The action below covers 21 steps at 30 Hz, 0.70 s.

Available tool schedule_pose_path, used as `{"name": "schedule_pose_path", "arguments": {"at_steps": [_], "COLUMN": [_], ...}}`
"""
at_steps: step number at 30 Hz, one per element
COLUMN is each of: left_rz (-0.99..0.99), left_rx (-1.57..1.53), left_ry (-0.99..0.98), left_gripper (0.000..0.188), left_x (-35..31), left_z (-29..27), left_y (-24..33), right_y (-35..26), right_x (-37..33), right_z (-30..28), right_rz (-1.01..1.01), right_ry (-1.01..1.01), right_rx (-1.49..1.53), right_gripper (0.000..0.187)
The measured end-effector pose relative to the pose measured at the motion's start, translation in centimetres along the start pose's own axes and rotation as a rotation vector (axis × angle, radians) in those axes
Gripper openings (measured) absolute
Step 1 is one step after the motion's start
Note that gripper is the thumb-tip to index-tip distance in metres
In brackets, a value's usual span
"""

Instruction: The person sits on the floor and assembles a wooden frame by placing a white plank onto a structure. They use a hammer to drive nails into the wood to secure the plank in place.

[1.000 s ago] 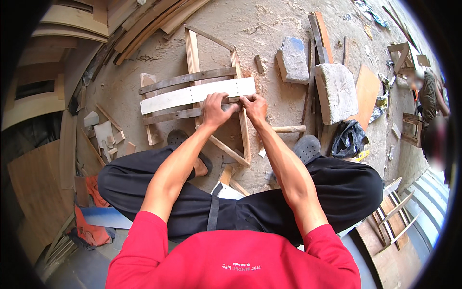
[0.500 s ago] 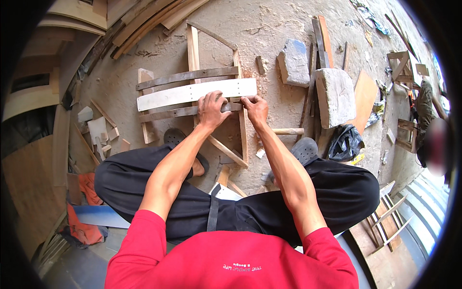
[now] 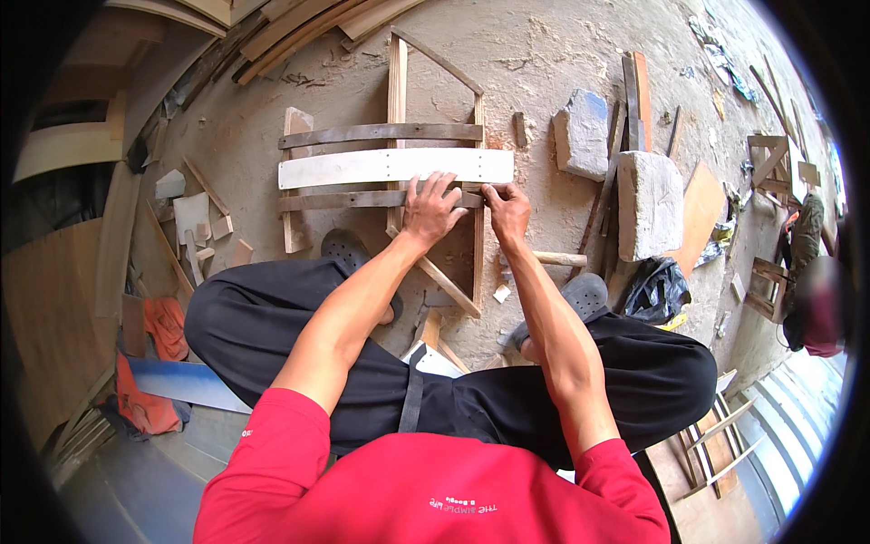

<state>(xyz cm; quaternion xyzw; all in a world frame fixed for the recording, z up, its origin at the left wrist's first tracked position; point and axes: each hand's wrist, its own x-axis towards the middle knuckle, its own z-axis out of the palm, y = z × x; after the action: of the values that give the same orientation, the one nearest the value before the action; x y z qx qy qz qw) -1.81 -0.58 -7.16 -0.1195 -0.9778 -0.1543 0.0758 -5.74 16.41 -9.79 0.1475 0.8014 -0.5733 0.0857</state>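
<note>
A wooden frame lies on the ground in front of me, crossed by two weathered grey-brown slats and a white slat between them. My left hand rests over the nearer grey slat, fingers spread and their tips by the white slat's edge. Close to it, at the right end of that nearer slat, my right hand has thumb and fingers pinched together. Whatever is in the pinch is too small to make out. Below the right hand, a light wooden handle lies partly behind my forearm.
Two pale blocks stand to the right, beside narrow boards and a black plastic bag. Wood offcuts lie at left, and planks are stacked at far left. Another person is at the right edge.
The whole view has shifted, so the frame sits further right in the picture. My left hand's fingers have spread from a more curled pose. My right hand stays pinched at the slat's end.
</note>
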Motion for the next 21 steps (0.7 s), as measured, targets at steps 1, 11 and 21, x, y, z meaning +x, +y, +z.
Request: {"name": "schedule_pose_path", "arguments": {"at_steps": [1, 11, 21], "left_rz": [0.03, 0.051, -0.012], "left_rx": [0.004, 0.051, -0.046], "left_ry": [-0.003, -0.151, -0.174], "left_gripper": [0.034, 0.028, 0.028], "left_x": [0.0, 0.6, 0.5], "left_z": [-0.1, -0.1, -1.0], "left_y": [0.0, 0.1, 0.5], "right_y": [0.1, 1.7, 2.4], "right_x": [-0.1, -0.2, -2.2], "right_z": [0.1, -0.2, -0.4], "right_rz": [-0.002, 0.025, 0.082], "right_ry": [0.002, -0.074, -0.112], "right_rx": [0.016, 0.317, 0.319], "right_gripper": [0.021, 0.021, 0.032]}}
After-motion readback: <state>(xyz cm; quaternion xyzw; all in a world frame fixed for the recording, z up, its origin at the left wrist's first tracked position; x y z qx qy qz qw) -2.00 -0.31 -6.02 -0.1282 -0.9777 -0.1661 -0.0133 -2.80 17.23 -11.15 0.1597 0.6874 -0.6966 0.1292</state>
